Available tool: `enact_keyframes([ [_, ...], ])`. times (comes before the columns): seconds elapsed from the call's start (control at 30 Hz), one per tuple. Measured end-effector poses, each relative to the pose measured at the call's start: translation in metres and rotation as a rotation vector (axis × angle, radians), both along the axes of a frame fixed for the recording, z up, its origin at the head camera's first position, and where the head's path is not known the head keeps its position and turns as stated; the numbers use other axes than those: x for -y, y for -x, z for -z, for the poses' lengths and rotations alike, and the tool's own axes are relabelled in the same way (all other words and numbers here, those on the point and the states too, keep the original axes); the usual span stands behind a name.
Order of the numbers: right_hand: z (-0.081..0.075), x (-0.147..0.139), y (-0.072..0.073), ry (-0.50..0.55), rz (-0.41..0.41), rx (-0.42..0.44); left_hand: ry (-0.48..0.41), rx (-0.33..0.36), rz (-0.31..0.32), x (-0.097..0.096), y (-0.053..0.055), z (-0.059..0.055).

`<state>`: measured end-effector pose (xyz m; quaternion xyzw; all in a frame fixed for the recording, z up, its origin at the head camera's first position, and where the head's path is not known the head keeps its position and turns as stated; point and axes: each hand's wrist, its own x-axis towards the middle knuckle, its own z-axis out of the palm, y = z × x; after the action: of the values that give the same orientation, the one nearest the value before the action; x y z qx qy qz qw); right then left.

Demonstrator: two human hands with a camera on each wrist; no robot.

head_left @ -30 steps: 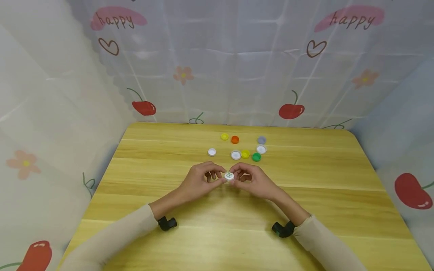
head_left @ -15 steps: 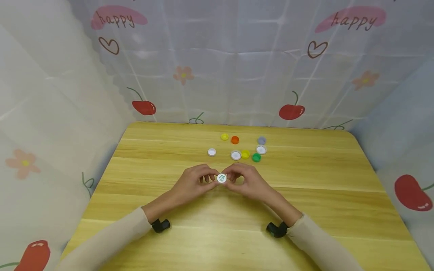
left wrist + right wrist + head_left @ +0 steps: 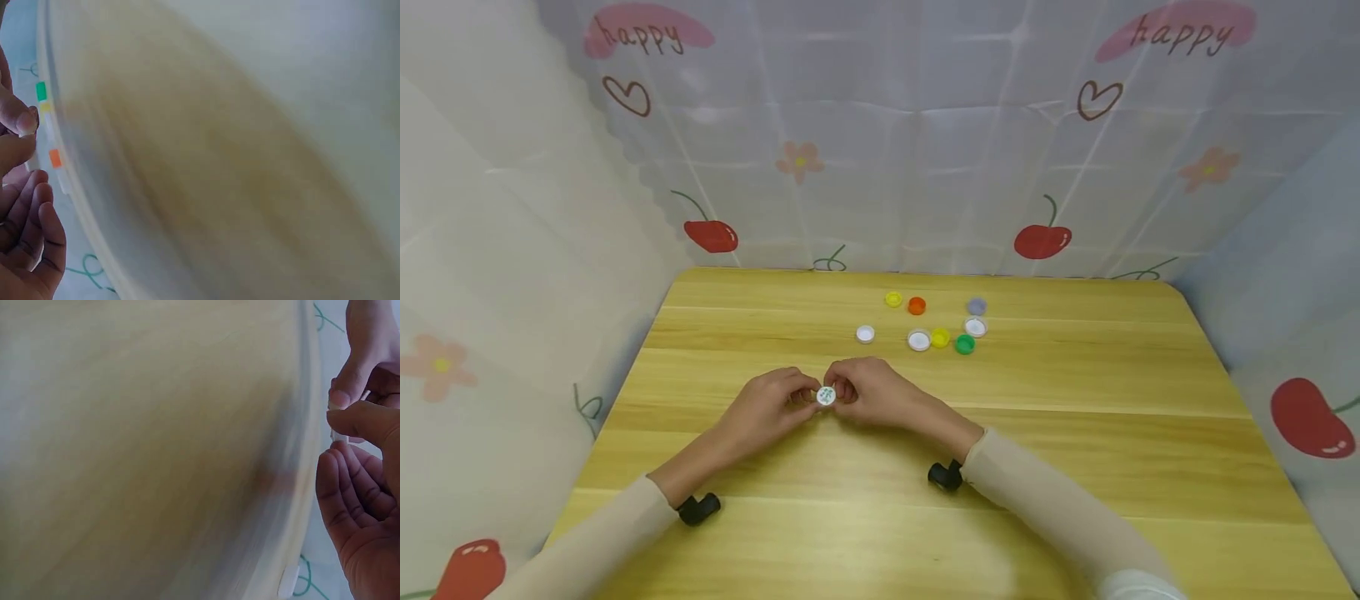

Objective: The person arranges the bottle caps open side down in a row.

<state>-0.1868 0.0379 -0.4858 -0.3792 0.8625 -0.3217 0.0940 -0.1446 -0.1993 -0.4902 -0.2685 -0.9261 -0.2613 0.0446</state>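
A small round white bottle cap (image 3: 826, 396) with a green pattern on its upper face is held above the table, left of the middle in the head view. My left hand (image 3: 767, 410) pinches its left side between thumb and fingers. From the right, my right hand (image 3: 876, 393) pinches the opposite side, and the fingertips of both hands nearly meet. In the right wrist view the cap's white edge (image 3: 339, 434) shows between the thumbs and fingers. Much of the rim is hidden by the fingers.
Beyond the hands lie several loose caps: white (image 3: 865, 334), yellow (image 3: 893, 299), orange (image 3: 917, 306), another white (image 3: 919, 340), another yellow (image 3: 940, 337), green (image 3: 965, 344), a third white (image 3: 975, 327) and greyish purple (image 3: 977, 307). The wooden table (image 3: 1075, 467) meets a printed curtain (image 3: 910, 192) behind.
Both hands have moved left together with the patterned cap between them. Its patterned face has turned more toward the head camera. The loose caps have stayed where they lie.
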Motion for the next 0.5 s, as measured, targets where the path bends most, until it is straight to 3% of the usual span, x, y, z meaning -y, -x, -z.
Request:
enact_keyframes([
  [0.2,0.007,0.018,0.003,-0.031,-0.073,0.022,0.059,0.007,-0.001,0.013,-0.002,0.009],
  [0.33,0.011,0.022,0.006,-0.046,-0.069,0.048,0.07,0.014,0.012,0.016,0.0,0.011],
  [0.5,0.013,0.024,0.009,-0.039,-0.069,0.082,0.078,0.072,0.004,0.017,0.002,0.011],
])
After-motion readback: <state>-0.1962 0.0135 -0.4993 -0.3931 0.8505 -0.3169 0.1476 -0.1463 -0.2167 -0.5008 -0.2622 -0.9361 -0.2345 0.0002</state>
